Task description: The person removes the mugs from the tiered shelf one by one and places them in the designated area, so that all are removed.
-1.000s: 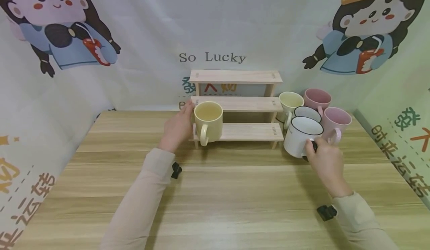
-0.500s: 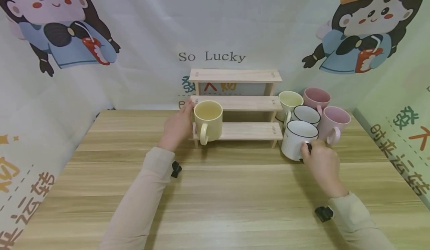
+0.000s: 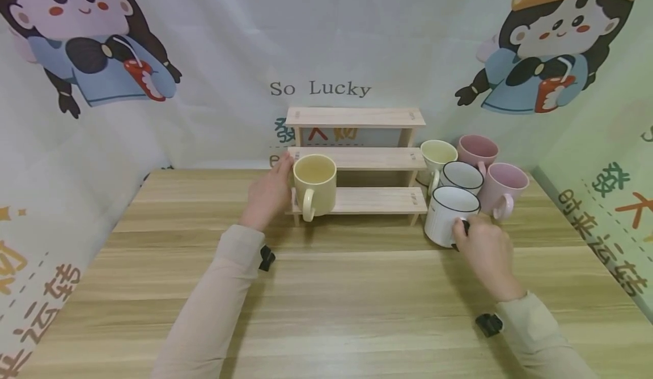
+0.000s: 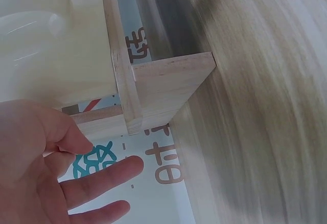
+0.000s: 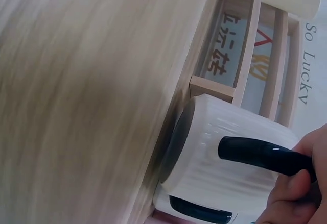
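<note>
In the head view, my right hand grips the black handle of a white, black-rimmed mug. This mug is in front of the other mugs, close to the right end of a three-tier wooden rack. Its underside shows in the right wrist view. My left hand is at the rack's left end. Two of its fingers stretch out straight past the rack's side in the left wrist view. A yellow mug stands on the lowest tier, handle towards me.
Right of the rack stand a pale yellow-green mug, a second white mug, a dark pink mug and a light pink mug. A printed cloth hangs behind the wooden table.
The gripped white mug has moved slightly left and towards me, away from the second white mug. My left hand and the yellow mug have stayed in place.
</note>
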